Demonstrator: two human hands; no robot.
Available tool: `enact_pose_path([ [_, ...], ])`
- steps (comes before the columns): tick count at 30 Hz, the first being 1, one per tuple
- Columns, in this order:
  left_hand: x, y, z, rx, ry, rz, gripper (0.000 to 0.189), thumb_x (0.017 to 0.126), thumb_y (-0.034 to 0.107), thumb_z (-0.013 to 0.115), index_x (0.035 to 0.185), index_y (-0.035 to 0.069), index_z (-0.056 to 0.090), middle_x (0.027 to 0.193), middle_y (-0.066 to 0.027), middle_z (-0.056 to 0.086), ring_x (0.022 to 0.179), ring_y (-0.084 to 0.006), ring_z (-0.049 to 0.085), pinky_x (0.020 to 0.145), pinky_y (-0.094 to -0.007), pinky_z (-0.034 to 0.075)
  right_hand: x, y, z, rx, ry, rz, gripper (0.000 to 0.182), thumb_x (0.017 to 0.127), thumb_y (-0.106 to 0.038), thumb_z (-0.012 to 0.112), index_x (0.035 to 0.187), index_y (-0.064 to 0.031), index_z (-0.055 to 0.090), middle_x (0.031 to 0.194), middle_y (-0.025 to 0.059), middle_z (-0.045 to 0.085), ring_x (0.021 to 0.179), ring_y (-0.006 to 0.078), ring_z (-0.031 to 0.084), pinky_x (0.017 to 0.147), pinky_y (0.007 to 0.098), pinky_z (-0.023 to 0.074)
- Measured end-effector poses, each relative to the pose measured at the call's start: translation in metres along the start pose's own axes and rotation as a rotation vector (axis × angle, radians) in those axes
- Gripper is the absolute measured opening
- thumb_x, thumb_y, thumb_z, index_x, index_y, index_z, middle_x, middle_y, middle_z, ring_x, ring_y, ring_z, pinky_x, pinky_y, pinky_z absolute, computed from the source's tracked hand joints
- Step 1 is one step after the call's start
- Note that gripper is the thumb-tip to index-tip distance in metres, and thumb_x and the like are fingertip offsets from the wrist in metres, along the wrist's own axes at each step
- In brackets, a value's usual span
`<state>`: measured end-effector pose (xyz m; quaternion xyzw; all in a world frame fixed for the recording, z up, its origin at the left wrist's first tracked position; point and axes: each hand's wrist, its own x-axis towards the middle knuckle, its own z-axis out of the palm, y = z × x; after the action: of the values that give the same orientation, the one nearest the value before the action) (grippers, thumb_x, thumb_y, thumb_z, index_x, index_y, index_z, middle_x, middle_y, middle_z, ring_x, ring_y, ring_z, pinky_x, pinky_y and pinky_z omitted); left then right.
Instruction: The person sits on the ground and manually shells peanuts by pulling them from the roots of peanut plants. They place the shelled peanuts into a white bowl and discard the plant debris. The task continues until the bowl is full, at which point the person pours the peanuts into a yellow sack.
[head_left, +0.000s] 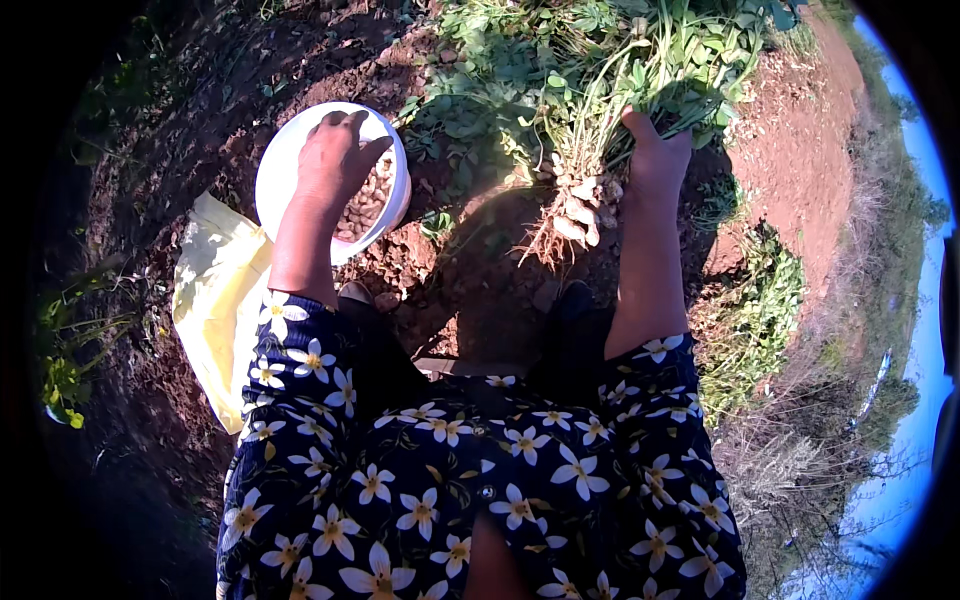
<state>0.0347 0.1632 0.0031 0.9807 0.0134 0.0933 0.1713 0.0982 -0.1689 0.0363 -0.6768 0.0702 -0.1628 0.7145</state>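
My left hand (337, 154) is over the mouth of a white plastic bucket (289, 150), its fingers apart and nothing seen in them. Unshelled peanuts (367, 202) lie inside the bucket, partly covered by the hand. In my right hand (658, 154) is an uprooted peanut plant (600, 135), gripped by its green stems. Its cluster of pods (581, 206) and thin reddish roots hang toward the lower left, above the shaded soil. Some of the fingers are hidden behind the stems and leaves.
A pale yellow sack (217, 292) lies on the soil left of the bucket. More leafy plants (487, 105) are heaped ahead, and another pile (757, 322) lies at the right. Loose clods (405, 255) are beside the bucket. Dry brush (780, 457) stands farther right.
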Motion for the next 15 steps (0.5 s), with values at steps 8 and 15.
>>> enact_pose_path([
  [8, -0.039, 0.147, 0.007, -0.662, -0.297, 0.219, 0.054, 0.073, 0.031, 0.081, 0.108, -0.002, 0.057, 0.092, -0.0129, 0.059, 0.082, -0.0218, 0.061, 0.072, -0.0318, 0.051, -0.024, 0.002, 0.03, -0.243, 0.033, -0.043, 0.047, 0.074, -0.007, 0.065, 0.116, 0.0049, 0.047, 0.102, 0.0141, 0.056, 0.087, 0.0229, 0.055, 0.084, 0.034, 0.0436],
  [15, -0.035, 0.138, 0.033, -1.306, -0.613, -0.108, 0.039, 0.076, 0.015, 0.078, 0.1, -0.001, 0.052, 0.088, -0.0106, 0.063, 0.082, -0.0146, 0.062, 0.072, -0.0292, 0.051, -0.028, 0.001, 0.035, -0.079, -0.005, 0.096, 0.048, 0.074, -0.004, 0.065, 0.118, 0.0044, 0.048, 0.1, 0.011, 0.057, 0.086, 0.02, 0.056, 0.082, 0.0329, 0.0442],
])
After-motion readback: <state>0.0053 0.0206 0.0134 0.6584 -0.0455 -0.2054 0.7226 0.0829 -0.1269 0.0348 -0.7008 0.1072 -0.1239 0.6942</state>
